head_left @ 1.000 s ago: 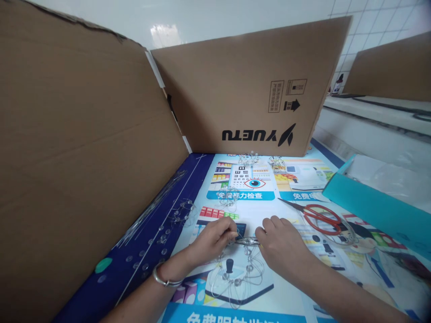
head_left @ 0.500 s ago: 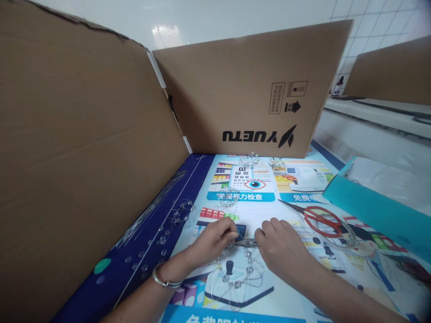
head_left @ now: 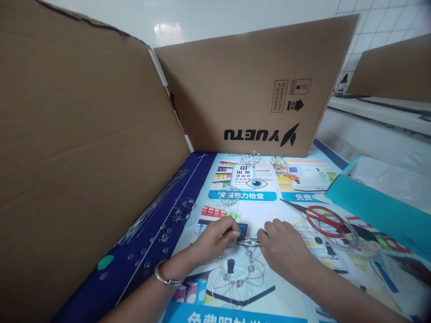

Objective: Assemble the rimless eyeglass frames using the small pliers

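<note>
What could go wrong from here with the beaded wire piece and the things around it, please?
The beaded wire piece has thin, spread-out loops that might snag or bend. Loose beads near the left forearm could scatter if brushed. The scissors lie near the right hand, point bare, so a slip might scratch it.

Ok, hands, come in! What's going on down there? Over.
Left grip pinched shut at beaded wire ring. Right grip closed around metal tool. Scissors lying beyond right grip, not touching it.
</note>
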Motion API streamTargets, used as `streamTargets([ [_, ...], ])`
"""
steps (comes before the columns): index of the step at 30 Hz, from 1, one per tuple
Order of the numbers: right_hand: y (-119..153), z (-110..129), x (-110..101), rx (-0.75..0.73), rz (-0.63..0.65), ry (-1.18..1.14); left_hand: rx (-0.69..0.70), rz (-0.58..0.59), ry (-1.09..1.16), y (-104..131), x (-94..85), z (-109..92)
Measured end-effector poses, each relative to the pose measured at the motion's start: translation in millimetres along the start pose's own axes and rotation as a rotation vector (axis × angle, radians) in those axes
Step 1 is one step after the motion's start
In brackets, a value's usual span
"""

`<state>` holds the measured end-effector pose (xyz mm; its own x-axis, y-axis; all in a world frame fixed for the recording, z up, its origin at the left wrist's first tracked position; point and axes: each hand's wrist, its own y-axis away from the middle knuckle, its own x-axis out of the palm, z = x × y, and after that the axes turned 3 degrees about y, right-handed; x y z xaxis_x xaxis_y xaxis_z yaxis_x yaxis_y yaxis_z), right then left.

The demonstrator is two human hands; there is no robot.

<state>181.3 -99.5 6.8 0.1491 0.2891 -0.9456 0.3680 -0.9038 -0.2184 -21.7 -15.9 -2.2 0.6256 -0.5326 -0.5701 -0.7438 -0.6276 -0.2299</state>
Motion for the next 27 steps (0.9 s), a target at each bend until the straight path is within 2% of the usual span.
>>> streamTargets([
  [13,2.2,-0.1,2.2,0.004,0.029,-0.052,0.007,-0.011,-0.01,-0.3,0.5,1.0],
  [27,-1.3,-2.3,-4.7,0.019,0.129,-0.109,0.073,0.011,-0.077,1.8,-0.2,1.8],
])
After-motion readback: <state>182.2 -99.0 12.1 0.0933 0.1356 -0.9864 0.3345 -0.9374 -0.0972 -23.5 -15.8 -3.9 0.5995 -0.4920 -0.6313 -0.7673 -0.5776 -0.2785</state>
